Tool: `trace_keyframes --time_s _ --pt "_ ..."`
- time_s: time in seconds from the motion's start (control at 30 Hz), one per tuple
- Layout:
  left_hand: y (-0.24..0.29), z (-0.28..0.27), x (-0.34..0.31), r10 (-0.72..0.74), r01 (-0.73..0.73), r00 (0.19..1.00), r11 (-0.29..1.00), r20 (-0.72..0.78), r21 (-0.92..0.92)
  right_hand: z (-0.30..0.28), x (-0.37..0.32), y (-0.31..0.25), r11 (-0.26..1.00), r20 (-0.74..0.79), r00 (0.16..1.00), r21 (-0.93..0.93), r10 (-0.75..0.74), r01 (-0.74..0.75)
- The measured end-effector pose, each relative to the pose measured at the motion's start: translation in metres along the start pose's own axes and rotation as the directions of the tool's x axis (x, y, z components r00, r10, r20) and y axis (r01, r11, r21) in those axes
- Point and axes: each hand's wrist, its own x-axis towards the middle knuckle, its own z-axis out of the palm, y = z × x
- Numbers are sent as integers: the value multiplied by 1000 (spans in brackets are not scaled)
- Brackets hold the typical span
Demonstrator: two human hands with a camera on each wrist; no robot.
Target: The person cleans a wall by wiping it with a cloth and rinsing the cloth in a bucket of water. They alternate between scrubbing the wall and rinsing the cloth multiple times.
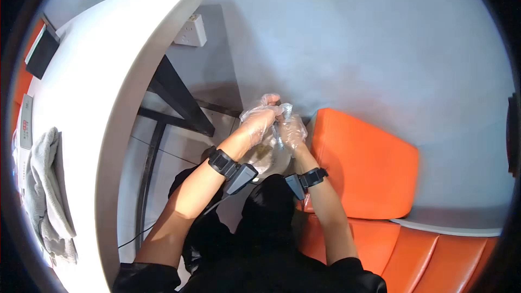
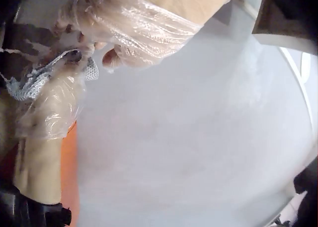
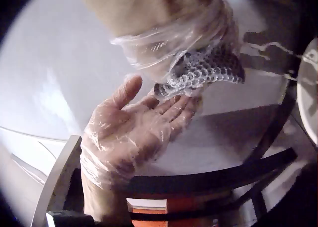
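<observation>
Both hands wear clear plastic gloves and meet low down in front of the knees in the head view. My right hand [image 1: 293, 131] grips a bunched grey mesh cloth [image 3: 208, 70], whose netted end sticks out of the fist. Thin pale streaks of liquid [image 3: 271, 47] run from the cloth side toward a pale rim in the right wrist view. Close by, my left hand [image 3: 131, 132] has its palm turned up and its fingers straight, their tips right at the cloth. Under the hands stands a whitish translucent bucket [image 1: 280, 163], partly hidden by them.
A white table [image 1: 135, 27] with dark metal legs [image 1: 182, 97] stands at the left, a grey towel [image 1: 49, 184] on it. To the right is an orange padded seat [image 1: 363, 168]. A grey wall [image 1: 353, 38] with a socket box [image 1: 192, 31] rises ahead.
</observation>
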Motion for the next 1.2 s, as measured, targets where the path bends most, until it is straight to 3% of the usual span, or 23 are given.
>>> trace_keyframes --time_s 0.07,0.13,0.17,0.2,0.27,0.33,0.37,0.4,0.47,0.53,0.6,0.63,0.67,0.73,0.77,0.83,0.9,0.97,1.0,1.07,1.2 --pt "2 5 -1 -69 66 995 997 -74 -48 -3 -5 -7 1000 -13 1000 -16 -20 20" --pt "-11 2 6 -32 30 999 998 -38 -52 -1 -10 -15 991 -118 987 67 -112 120" --pt "-13 6 6 -79 65 995 971 -52 -228 -4 -12 -21 990 -118 987 68 -113 122" --pt "-15 9 4 -132 102 990 912 -50 -398 -7 -15 -29 992 -113 993 119 -27 40" --pt "2 18 -13 -182 160 982 937 -42 -309 -10 -11 -36 979 -175 982 203 65 -28" --pt "4 22 -14 -325 290 946 841 1 -457 -15 -12 -49 985 -230 964 140 133 -103" --pt "4 27 -18 -272 269 960 824 69 -499 -17 -13 -56 981 -282 940 83 191 -174" --pt "5 29 -18 -268 268 961 825 72 -497 -17 -14 -58 982 -287 939 82 189 -173" --pt "6 29 -15 -328 342 931 639 158 -689 -16 -22 -70 981 -321 927 83 192 -175" --pt "0 21 -4 -344 349 925 596 163 -723 -13 -28 -71 977 -293 933 110 209 -184" --pt "-7 14 8 -358 350 919 553 163 -756 -1 -22 -47 875 -220 967 436 -125 212" --pt "-7 12 10 -372 348 916 545 152 -763 5 -23 -49 782 -211 956 553 -203 288" --pt "-7 11 12 -386 346 912 538 140 -769 3 -25 -48 779 -210 955 555 -207 291" --pt "-6 11 9 -375 339 918 578 127 -742 -7 -29 -47 941 -111 989 313 -99 129" --pt "-3 11 5 -368 338 922 614 120 -714 -8 -29 -47 940 -109 989 315 -99 129" --pt "4 13 -2 -412 352 907 638 82 -685 -9 -27 -47 975 -338 914 -55 -223 217" --pt "8 14 -5 -455 370 889 658 45 -656 -7 -26 -49 970 -347 916 59 -204 238" --pt "6 15 -6 -353 240 934 735 -56 -635 0 -20 -39 927 -198 960 282 -196 247" --pt "0 14 -2 -351 239 935 736 -56 -633 1 -20 -34 926 -201 960 282 -197 249" --pt "-9 11 5 -180 112 982 807 -61 -580 0 -25 -40 924 -201 957 282 -208 260" --pt "0 11 -3 -234 176 971 845 -52 -505 -1 -30 -49 883 -247 931 324 -268 341"
